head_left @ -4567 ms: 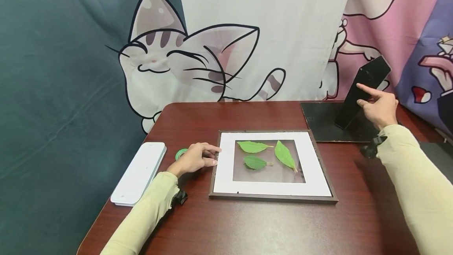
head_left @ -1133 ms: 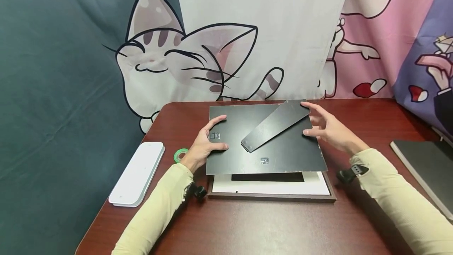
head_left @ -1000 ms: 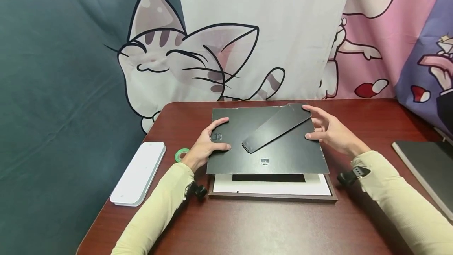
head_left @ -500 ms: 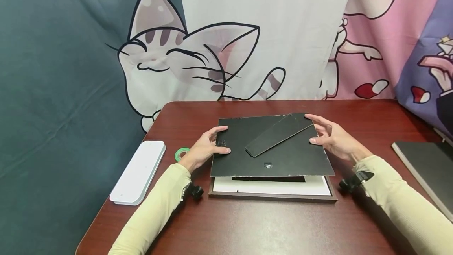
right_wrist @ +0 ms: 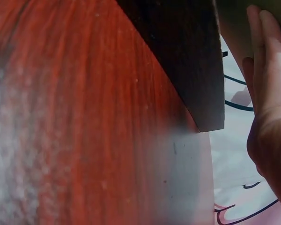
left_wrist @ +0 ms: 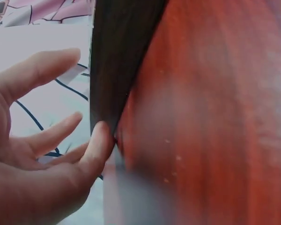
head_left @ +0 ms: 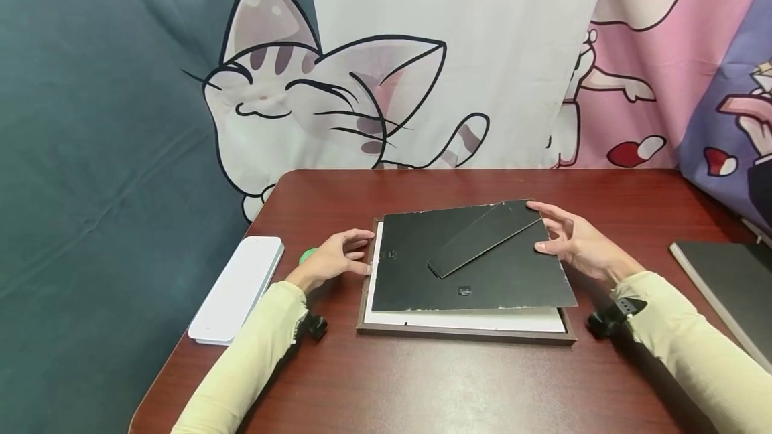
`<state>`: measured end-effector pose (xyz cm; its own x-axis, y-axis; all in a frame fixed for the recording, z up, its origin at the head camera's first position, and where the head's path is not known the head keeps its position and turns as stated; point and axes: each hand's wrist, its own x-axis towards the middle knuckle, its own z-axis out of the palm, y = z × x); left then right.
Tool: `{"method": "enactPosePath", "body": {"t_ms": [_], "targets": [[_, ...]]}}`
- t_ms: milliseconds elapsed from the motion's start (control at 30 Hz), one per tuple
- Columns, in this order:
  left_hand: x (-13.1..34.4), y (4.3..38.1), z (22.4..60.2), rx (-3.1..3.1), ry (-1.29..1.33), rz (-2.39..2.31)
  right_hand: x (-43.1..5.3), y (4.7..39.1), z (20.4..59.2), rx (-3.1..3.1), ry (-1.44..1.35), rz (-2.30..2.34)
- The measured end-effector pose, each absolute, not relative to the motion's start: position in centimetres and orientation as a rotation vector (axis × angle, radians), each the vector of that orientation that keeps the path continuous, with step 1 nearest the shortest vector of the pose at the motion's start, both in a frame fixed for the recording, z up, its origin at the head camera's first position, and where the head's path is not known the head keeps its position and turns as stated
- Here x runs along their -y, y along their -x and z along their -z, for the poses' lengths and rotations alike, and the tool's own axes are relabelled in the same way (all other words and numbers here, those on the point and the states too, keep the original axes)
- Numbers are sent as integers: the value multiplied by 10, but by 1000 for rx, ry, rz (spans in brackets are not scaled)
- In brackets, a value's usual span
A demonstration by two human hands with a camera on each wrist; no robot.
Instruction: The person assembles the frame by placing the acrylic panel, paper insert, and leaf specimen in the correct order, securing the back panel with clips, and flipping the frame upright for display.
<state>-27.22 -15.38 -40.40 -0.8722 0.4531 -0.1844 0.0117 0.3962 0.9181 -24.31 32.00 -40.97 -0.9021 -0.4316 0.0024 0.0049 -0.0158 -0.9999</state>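
Observation:
A black picture frame backing board (head_left: pixel 410 240) with a fold-out stand strip (head_left: pixel 488 238) lies tilted over the brown picture frame (head_left: pixel 464 335), its right side raised. Part of a white mat (head_left: pixel 482 320) shows along the front and left; the leaves are covered. My right hand (head_left: pixel 584 245) grips the board's right edge, thumb on top. At the frame's left side is my left hand (head_left: pixel 334 258), off the board. In the left wrist view one fingertip touches the frame's side (left_wrist: pixel 117 61). The right wrist view shows the frame's corner (right_wrist: pixel 201 84) beside the right hand (right_wrist: pixel 271 93).
A white flat box (head_left: pixel 238 290) lies at the left of the brown table (head_left: pixel 458 387). Green tape (head_left: pixel 306 256) is partly hidden behind the left hand. A dark notebook-like slab (head_left: pixel 724 273) lies at the right edge. Printed curtains hang behind.
The board was brought from the back right, held in both hands, and lowered onto the frame. Its left side has dropped and the left hand has released it, moving to the frame's side.

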Motion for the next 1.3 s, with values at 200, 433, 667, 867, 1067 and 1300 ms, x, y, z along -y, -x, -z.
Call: {"method": "enactPosePath", "body": {"t_ms": [200,433,667,867,1067,1300], "targets": [[155,271,406,-2172,-402,-1468,-318,244,408,-1973,444,1967],[156,273,406,-2144,-472,-1489,-314,244,410,-1933,471,1984],[158,274,408,-2128,-513,-1485,-312,241,411,-1927,460,2005],[158,272,409,-2156,-534,-1447,-308,236,410,-2036,366,1912],[157,270,406,-2197,-534,-1416,-305,235,408,-2220,316,1748],[153,268,403,-2298,-487,-1320,-301,237,400,-2465,338,1466]]}}
